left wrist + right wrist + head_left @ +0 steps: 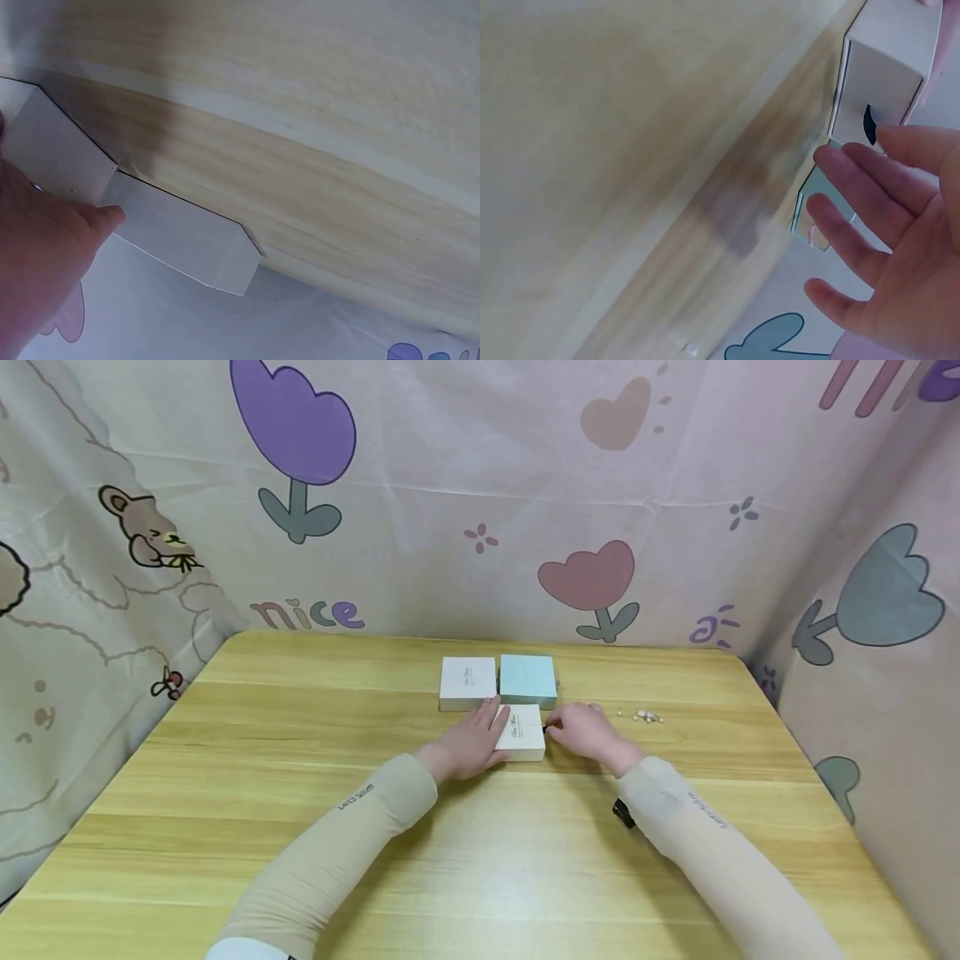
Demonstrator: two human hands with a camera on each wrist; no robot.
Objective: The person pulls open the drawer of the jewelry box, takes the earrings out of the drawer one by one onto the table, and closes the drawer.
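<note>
My left hand [471, 745] holds the near white box [522, 733] across its left part, the thumb by the near side and the fingers by the far side. A black pull tab [869, 124] sticks out of that box's right end. My right hand [588, 728] pinches it at the thumb and index fingertips, with the other fingers spread. Directly behind stand a second white box [467, 681] on the left and a pale blue box [528, 678] on the right. The left fingertips reach close to the second white box.
Several small whitish pieces [647, 716] lie on the wooden table [315, 735] to the right of the right hand. A black object [622, 813] shows beside the right sleeve, partly hidden. A printed cloth [450, 510] hangs behind the table and at both sides.
</note>
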